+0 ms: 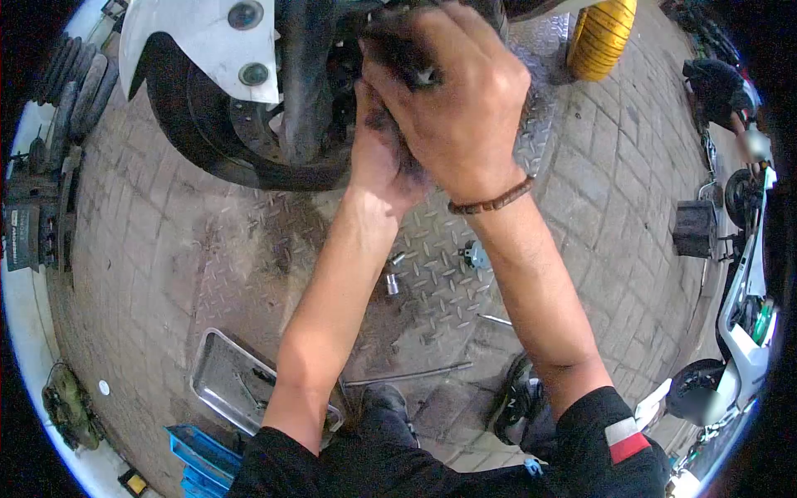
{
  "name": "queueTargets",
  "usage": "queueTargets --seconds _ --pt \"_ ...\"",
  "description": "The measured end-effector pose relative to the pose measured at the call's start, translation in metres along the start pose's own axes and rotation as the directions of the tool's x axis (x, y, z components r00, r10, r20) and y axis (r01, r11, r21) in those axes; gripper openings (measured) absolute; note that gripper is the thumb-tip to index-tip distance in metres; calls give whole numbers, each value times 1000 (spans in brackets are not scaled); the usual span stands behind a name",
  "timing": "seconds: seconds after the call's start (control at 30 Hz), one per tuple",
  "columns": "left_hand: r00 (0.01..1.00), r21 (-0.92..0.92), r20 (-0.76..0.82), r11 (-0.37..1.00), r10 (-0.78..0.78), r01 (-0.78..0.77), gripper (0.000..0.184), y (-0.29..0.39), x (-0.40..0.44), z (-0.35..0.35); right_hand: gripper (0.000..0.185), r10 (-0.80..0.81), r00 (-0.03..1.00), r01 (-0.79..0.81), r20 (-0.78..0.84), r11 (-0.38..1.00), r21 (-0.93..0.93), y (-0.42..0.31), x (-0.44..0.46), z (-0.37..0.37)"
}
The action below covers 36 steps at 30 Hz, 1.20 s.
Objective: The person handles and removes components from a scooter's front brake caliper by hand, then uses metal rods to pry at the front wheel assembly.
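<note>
My right hand (457, 91), with a beaded bracelet (491, 199) at its wrist, is closed beside the wheel of a motorbike. Its fingers curl round something I cannot make out. Just under it, my left hand (380, 153) has dark grease on the palm side, and its fingers are mostly hidden. Left of both hands stand a grey fork leg (305, 91), a black tyre (187, 124) and a white fender (212, 50) with round fittings. On the metal tread plate (440, 286) below lie a silver socket (393, 284) and a small grey-blue part (476, 255).
A metal tray (203, 369) and a blue crate (199, 456) sit at lower left. Near my feet lies a thin rod (415, 373). A yellow tyre (602, 37) stands at upper right. Further right are a black box (696, 228), a white motorbike (747, 349) and another person (716, 87).
</note>
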<state>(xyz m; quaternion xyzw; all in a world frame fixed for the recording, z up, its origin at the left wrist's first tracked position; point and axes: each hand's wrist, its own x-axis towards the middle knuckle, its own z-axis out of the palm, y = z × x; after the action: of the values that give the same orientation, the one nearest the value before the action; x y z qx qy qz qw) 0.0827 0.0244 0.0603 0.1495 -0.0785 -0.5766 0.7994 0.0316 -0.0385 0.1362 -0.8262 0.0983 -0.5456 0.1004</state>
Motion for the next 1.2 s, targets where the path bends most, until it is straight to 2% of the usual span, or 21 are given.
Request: queueTargets --seconds 0.1,0.23,0.3,0.37,0.4,0.47,0.5,0.57,0.63,0.67,0.7,0.87,0.9,0.97,1.07,1.2 --pt "999 17 21 999 27 -28 67 2 2 9 20 -87 994 86 -63 996 -21 6 -2 7" --pt "998 44 28 998 54 -55 67 3 0 16 26 27 1000 -24 16 992 -126 4 -2 7" --pt "999 -81 7 995 -53 53 65 3 0 13 27 64 997 -57 33 981 -185 3 2 8" --pt "998 -50 -40 998 -41 39 69 2 1 13 28 145 986 -121 83 963 -239 -2 8 6" --pt "996 -19 -88 1000 -23 22 72 1 2 13 28 140 987 -117 82 964 -241 -3 10 4" --pt "994 -6 -106 1000 -18 17 73 1 2 12 24 155 988 -156 -21 978 -137 -3 13 1" --pt "991 8 -130 1000 -15 16 74 2 2 12 24 149 989 -150 -18 980 -135 0 13 1" --pt "990 -8 -134 999 -40 40 74 3 1 14 24 -28 999 34 46 987 -154 8 7 5" --pt "987 -27 -142 997 -74 71 74 3 1 9 25 -50 999 52 15 984 -170 10 5 13" --pt "994 -49 -83 997 -64 60 71 2 3 2 26 -77 997 72 -18 979 -190 10 4 15" --pt "998 -72 -23 996 -51 49 68 2 4 3 26 -78 997 74 -13 979 -189 10 2 16" --pt "995 -64 -83 997 -57 52 70 2 0 8 24 46 999 -43 9 977 -209 7 3 15" --pt "992 -80 -114 996 -52 43 71 2 1 9 24 42 999 -40 8 977 -208 8 4 15" --pt "993 -76 -114 997 -40 31 70 2 1 13 25 -81 992 69 -96 990 -122 12 7 16" --pt "991 -78 -125 996 -56 46 67 3 1 13 27 -111 993 101 -36 974 -203 17 2 19" --pt "992 -83 -103 994 -74 65 65 4 0 15 29 -40 999 37 -4 963 -266 11 5 19"
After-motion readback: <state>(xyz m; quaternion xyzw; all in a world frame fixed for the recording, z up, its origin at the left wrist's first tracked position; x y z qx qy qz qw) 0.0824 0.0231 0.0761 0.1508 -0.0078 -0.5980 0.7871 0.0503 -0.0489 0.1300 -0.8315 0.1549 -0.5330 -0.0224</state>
